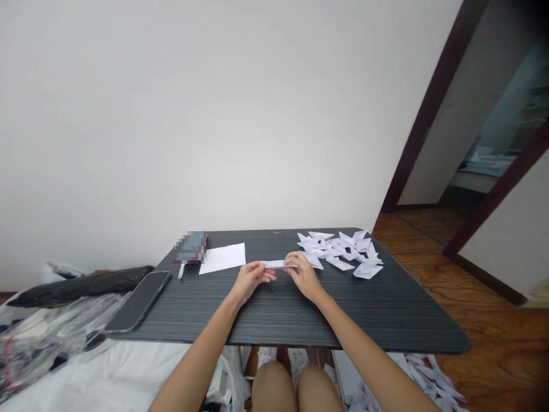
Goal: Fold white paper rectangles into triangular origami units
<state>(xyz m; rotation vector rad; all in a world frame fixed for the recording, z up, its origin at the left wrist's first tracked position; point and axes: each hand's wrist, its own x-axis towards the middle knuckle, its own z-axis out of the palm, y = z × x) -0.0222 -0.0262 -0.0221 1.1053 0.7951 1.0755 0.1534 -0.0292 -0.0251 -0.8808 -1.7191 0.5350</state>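
Observation:
A narrow folded strip of white paper (275,264) is stretched between my two hands above the dark table (274,320). My left hand (252,280) pinches its left end between thumb and fingers, the other fingers loosely curled below. At the right end, my right hand (302,276) grips the strip with thumb and fingertips. Beyond my right hand lies a pile of folded white paper pieces (338,247), pointed at their ends. Left of my left hand is a flat white paper sheet (223,258).
A black phone (138,302) lies at the table's left edge. A pixelated object (191,247) and a small white stick-like item (181,271) sit at the back left. Behind the table rises a white wall (274,114). More folded papers (429,377) lie below at right.

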